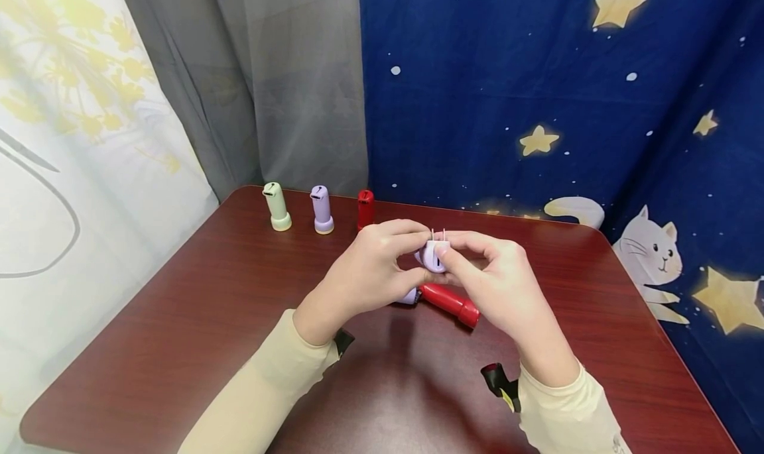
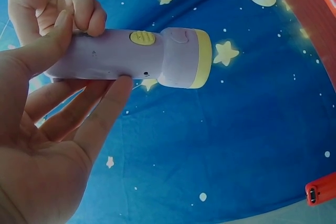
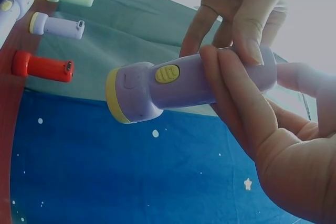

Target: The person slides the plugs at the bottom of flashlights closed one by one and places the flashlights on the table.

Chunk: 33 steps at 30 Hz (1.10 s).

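Both hands hold a purple flashlight [image 2: 113, 56] above the table. Its rim and slide switch [image 3: 167, 74] are yellow. In the head view its tail end [image 1: 434, 260] faces the camera, with two thin metal prongs sticking up. My left hand [image 1: 376, 265] grips the body from the left between thumb and fingers. My right hand [image 1: 498, 278] holds it from the right, thumb pressed on the tail end and fingers along the body. The yellow-rimmed head points away from me.
Below the hands, a red flashlight [image 1: 447, 301] and another purple flashlight [image 1: 408, 297], partly hidden, lie on the table [image 1: 197, 321]. Toward the back edge stand a green flashlight [image 1: 277, 207], a purple one [image 1: 321, 210] and a red one [image 1: 366, 209]. Curtains hang behind.
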{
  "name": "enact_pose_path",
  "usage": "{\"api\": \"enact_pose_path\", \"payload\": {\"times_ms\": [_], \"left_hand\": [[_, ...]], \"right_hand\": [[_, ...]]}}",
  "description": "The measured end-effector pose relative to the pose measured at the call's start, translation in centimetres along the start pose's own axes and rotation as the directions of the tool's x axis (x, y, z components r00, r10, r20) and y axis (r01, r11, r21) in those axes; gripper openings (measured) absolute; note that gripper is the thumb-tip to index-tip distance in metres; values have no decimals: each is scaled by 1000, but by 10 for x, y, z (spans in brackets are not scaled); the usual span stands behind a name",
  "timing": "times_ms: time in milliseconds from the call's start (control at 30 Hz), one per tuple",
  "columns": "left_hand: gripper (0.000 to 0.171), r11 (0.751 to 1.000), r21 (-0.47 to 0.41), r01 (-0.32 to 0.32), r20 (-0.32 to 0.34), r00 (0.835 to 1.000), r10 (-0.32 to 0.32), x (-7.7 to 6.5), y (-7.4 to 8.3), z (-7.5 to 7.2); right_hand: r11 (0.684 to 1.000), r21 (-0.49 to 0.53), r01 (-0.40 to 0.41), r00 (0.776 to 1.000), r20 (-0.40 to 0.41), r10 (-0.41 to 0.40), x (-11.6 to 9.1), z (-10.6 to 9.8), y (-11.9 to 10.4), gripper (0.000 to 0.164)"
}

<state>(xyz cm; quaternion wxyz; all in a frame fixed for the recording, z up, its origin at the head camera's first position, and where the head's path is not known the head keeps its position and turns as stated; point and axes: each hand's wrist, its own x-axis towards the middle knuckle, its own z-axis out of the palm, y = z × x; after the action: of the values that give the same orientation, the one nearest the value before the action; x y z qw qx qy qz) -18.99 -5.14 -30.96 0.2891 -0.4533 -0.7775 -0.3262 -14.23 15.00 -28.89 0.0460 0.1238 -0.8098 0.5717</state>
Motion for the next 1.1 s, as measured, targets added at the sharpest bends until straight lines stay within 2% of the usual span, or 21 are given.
{"api": "enact_pose_path", "payload": {"times_ms": [233, 733, 1100], "left_hand": [[31, 1000, 14, 26, -7, 1000, -26, -1, 0, -1], [35, 1000, 22, 22, -16, 1000, -22, -1, 1, 0], [37, 999, 18, 28, -25, 999, -27, 0, 0, -1]], "right_hand": [[1000, 14, 22, 1000, 15, -22, 0, -1, 0, 31], [999, 4, 41, 999, 36, -41, -2, -3, -2, 32], [996, -66, 67, 997, 37, -65, -2, -5, -2, 37]]}}
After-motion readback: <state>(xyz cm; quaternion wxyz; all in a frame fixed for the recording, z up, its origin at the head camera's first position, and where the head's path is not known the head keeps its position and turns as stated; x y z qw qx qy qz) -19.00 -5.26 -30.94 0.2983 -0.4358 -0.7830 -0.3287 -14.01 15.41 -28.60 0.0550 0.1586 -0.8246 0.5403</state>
